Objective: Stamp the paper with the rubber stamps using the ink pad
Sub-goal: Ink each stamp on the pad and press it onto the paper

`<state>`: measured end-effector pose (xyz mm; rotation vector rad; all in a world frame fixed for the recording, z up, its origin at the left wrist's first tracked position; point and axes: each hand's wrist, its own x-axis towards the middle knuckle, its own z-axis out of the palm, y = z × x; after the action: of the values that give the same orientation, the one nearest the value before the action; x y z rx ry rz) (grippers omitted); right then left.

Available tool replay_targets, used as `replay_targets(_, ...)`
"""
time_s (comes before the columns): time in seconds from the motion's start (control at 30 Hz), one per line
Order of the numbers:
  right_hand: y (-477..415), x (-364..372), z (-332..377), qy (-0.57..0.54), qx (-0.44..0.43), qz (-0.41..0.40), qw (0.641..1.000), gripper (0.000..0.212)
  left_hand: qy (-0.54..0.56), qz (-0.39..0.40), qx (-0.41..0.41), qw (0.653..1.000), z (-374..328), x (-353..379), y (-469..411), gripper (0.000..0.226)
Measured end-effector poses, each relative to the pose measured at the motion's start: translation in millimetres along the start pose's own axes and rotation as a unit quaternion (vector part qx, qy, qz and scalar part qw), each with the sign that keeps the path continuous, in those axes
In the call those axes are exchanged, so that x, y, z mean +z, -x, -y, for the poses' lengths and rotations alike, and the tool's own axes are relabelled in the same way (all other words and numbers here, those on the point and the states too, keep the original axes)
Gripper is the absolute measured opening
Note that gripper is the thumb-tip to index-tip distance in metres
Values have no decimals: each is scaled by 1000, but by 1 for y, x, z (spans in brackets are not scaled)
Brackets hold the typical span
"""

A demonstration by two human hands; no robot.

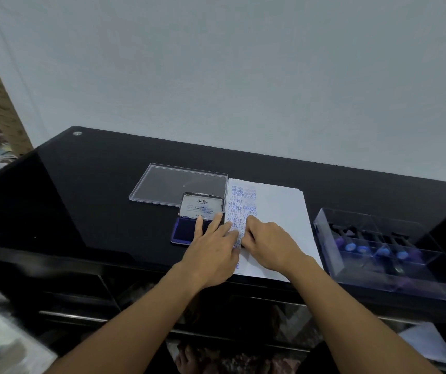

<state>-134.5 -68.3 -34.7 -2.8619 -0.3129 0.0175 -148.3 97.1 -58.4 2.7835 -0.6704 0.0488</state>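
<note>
**A:** At the left edge of the paper (278, 203), what is threatening to go wrong?

**B:** The left hand (211, 252) is lying flat, fingers (218, 221) straight. It is partly on that edge and partly reaching over the open ink pad (186, 230) just left of the paper. A fingertip is risking picking up ink and smearing the prints.

**A:** And the right hand (270, 238)?

**B:** It is curling knuckles-up on the paper's stamped columns. Whether it is gripping anything I cannot tell, since nothing is showing beneath it. If it is rocking something inked, the print is likely blurring.

**A:** The stamps (362, 249)?

**B:** They are sitting in the clear box (432, 282) right of the paper, well apart from both hands.
</note>
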Motion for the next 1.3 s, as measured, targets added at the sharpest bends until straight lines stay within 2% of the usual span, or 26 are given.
replay_targets(0.3, 4, 1, 1, 12, 0, -7, 1000, 26, -6, -5, 4, 1000, -1, -3, 3, 44)
replay_targets(0.6, -1, -14, 3, -56, 35, 34, 997, 21, 3, -29, -10, 1000, 8, -20, 8, 46)
replay_targets(0.8, -6, -38, 7, -72, 40, -8, 997, 23, 15, -53, -25, 998, 17, -39, 11, 39)
replay_targets(0.97, -12, -56, 13, -77, 23, -30, 996, 21, 9, -50, -41, 998, 23, -55, 12, 45)
replay_targets(1.3, -15, -63, 23, -71, 2, -28, 997, 19, 6, -50, -52, 997, 32, -63, 15, 48)
